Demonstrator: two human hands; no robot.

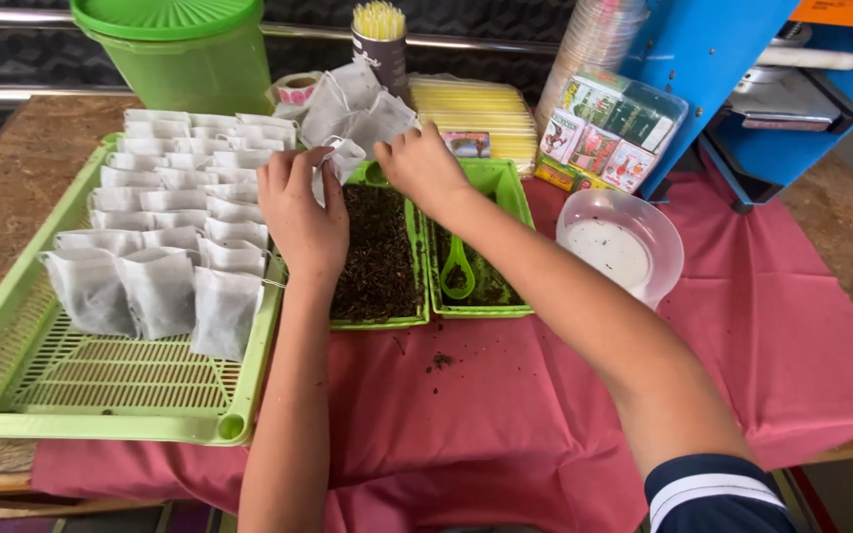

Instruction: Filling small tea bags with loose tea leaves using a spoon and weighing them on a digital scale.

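Note:
My left hand [300, 209] pinches a small white filter bag [341, 158] above a green tray of dark loose tea [377, 252]. My right hand [422, 168] reaches past it toward a heap of empty white bags [359, 109] and touches them. A second green tray [505, 188] to the right holds less tea and a green plastic spoon [456, 268]. A large slotted green tray [101, 390] on the left carries several rows of filled white bags [175, 212].
A green lidded bucket [185, 49] stands at the back left, a cup of yellow sticks [380, 39] and a yellow pack [481, 109] behind the trays. A clear bowl [624, 247], coloured packets [609, 133] and a blue machine [742, 79] sit right. Pink cloth [505, 415] covers the table.

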